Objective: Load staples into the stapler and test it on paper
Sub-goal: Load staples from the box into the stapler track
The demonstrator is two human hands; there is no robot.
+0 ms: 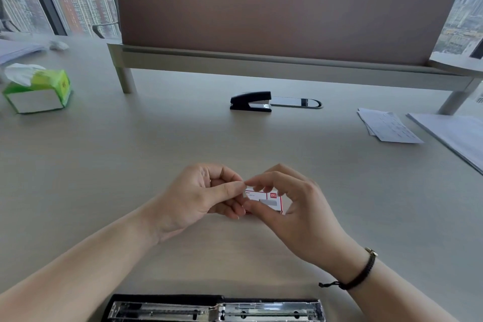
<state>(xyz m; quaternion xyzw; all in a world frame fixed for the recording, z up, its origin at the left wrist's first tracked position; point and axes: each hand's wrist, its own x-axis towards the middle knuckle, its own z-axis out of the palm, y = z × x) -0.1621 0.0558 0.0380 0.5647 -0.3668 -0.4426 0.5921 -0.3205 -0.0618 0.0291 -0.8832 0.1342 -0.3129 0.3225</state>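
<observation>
Head view: both hands meet over the middle of the tabletop (130,165) around a small red-and-white staple box (269,201). The right hand (295,206) grasps the box, thumb beneath and fingers curled over its top. The left hand (198,196) pinches at the box's left end with thumb and forefinger, apparently working the flap, though its fingers hide that end and I cannot tell whether it is open.

An opened stapler (217,310) lies flat at the near edge, its metal channel facing up, so it looks ready for loading. A second, black stapler (251,102) sits closed, well apart, near the divider (285,8). Paper (386,125) for the test lies far to the right, with a larger stack (460,138) beside it. A tissue box (39,91) stands far left.

The risks from here:
- If the flap gives suddenly under a hard pull, the inner tray could shoot out and scatter staple strips across the tabletop.
- The box is held above the surface, so tilting its open end downward would let strips slide out and break into short pieces that feed poorly.
- The opened stapler sits right at the edge, under the forearms. A dropped wrist or elbow could knock it off or snap it shut.
- Reaching right for paper with the bracelet (363,272) wrist may drag across the open channel.
</observation>
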